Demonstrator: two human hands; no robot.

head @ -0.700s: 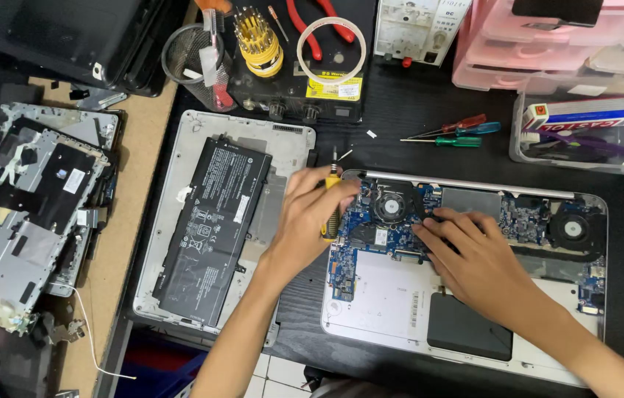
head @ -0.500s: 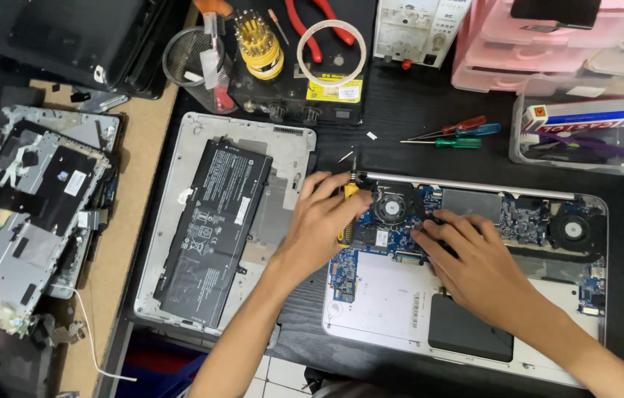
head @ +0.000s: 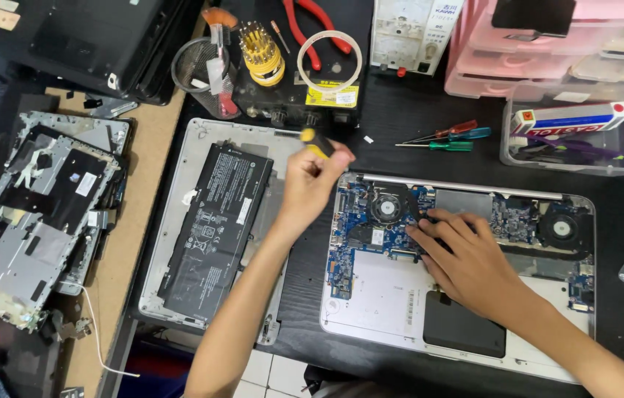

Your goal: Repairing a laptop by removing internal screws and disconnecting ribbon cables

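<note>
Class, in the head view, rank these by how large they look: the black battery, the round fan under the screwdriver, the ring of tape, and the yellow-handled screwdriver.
1. black battery, clearly largest.
2. ring of tape.
3. round fan.
4. yellow-handled screwdriver, mostly hidden in the left hand, so unsure; only its handle end shows.

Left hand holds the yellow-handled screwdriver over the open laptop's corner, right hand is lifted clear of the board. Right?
Not quite. The left hand does hold the yellow-handled screwdriver by the open laptop's corner, but the right hand is not lifted clear: the head view shows it resting on the board, fingers beside the black fan.
</note>
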